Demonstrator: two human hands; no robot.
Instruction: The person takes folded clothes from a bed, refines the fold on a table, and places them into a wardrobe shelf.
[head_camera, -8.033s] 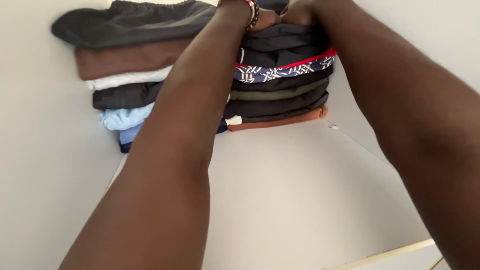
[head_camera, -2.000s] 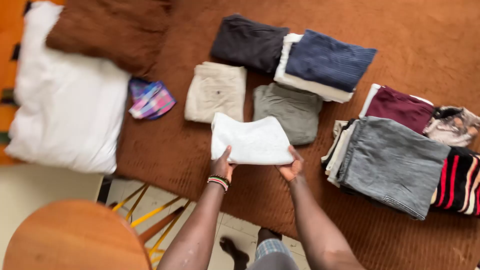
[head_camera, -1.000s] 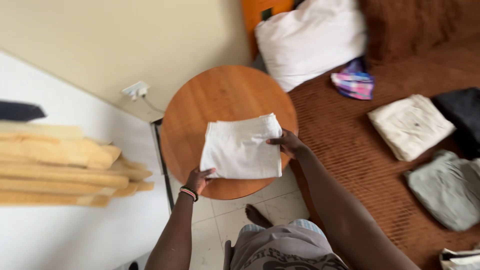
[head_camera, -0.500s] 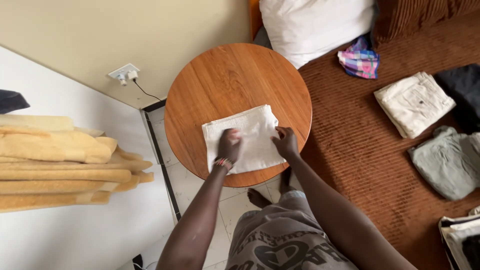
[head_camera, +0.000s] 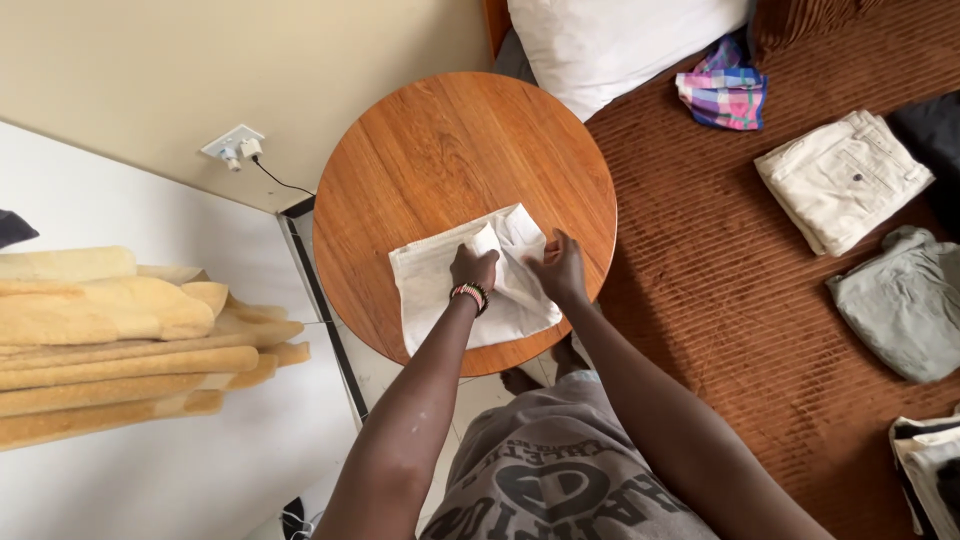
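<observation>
White cloth (head_camera: 440, 290) at frame centre on round table (head_camera: 440, 150); left hand (head_camera: 473, 267) and right hand (head_camera: 558, 270) pinch its raised fold. Refolding looks barely begun.

**Both hands low and close together, arms reaching forward**

The left hand (head_camera: 472, 268) sits knuckles-up, fingers curled down and pinched together, a beaded red, white and black band around its wrist. The right hand (head_camera: 560, 270) is just beside it, fingers bent and drawn inward toward the left. Both bare forearms stretch up from the lower edge, the left nearly straight, the right angled in from the right.
</observation>
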